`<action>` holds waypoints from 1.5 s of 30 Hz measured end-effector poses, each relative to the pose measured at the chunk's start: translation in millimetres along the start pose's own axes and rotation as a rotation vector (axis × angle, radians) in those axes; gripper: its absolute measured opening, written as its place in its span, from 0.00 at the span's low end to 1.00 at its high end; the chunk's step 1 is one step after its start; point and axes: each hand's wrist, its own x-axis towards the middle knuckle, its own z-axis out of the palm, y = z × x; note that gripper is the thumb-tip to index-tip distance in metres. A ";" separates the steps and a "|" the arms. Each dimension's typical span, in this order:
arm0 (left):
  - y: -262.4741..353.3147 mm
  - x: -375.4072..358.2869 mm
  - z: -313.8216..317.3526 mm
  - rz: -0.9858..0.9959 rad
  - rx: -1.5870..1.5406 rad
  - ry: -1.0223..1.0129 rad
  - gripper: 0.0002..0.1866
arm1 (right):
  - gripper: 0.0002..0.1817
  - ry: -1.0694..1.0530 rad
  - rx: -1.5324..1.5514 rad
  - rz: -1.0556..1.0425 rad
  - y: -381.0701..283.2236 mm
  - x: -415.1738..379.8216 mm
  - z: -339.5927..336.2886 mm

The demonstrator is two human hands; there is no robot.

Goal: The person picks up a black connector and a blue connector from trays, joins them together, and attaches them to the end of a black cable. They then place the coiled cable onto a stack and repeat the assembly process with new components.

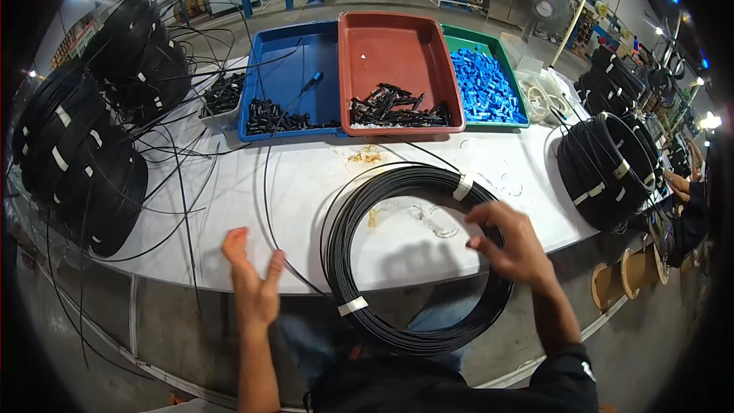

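Observation:
A coil of black cable point(353, 218), bound with white tape point(352, 306), lies partly on the white table and overhangs its front edge toward my body. My right hand point(521, 251) is curved over the coil's right side, thumb and fingers apart. To the left of the coil, my left hand point(256, 284) is raised with its fingers spread and nothing in it. A loose cable end runs from the coil past my left fingertips, up to a blue-tipped connector point(313, 81) over the blue tray.
Behind the coil stand a blue tray point(294, 42) and a red tray point(397, 38), both with black parts, and a green tray point(508, 69) of blue pieces. Cable coils are stacked at left point(73, 153) and right point(608, 172). Another person's arm point(679, 183) shows far right.

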 end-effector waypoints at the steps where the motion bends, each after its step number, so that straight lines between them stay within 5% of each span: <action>1: 3.6 -9.4 6.4 -0.008 0.025 -0.070 0.44 | 0.19 0.003 0.038 0.039 -9.2 -12.0 1.6; 3: 14.2 -9.1 23.7 0.032 -0.040 -0.066 0.47 | 0.24 0.016 0.042 0.067 -11.0 -20.3 5.0; 7: 45.9 -4.4 50.9 0.032 -0.059 -0.142 0.51 | 0.51 0.315 -0.296 0.130 61.7 9.3 5.4; 9: 55.0 -8.6 55.3 0.057 0.003 -0.176 0.53 | 0.62 -0.020 0.022 0.379 89.1 23.8 0.6; 11: 47.9 -6.4 64.0 0.122 -0.007 -0.115 0.54 | 0.56 -0.038 0.257 0.099 122.1 33.3 27.8; 17: 37.6 -1.3 75.6 0.146 -0.141 -0.287 0.46 | 0.40 -0.041 0.017 -0.031 125.7 51.5 24.7; 21: 50.5 -12.6 81.6 0.218 0.031 -0.262 0.48 | 0.40 -0.056 0.109 -0.006 115.6 55.5 29.5; 24: 55.9 -5.8 74.7 0.000 0.018 -0.320 0.50 | 0.39 -0.116 0.088 0.008 116.3 59.0 24.9; 29: 38.6 -0.6 73.2 0.163 0.134 -0.297 0.45 | 0.39 -0.168 0.099 -0.011 132.9 81.4 33.1; 34: 36.8 -6.1 84.0 0.185 -0.078 -0.252 0.48 | 0.36 -0.202 0.170 0.036 118.1 84.8 31.4; 37: 47.4 -12.0 79.5 0.140 -0.299 -0.277 0.53 | 0.34 -0.028 0.105 -0.271 116.0 89.1 35.3; 45: 40.3 -61.7 43.5 0.262 -0.387 -0.129 0.51 | 0.33 -0.055 0.209 -0.147 14.1 53.3 3.5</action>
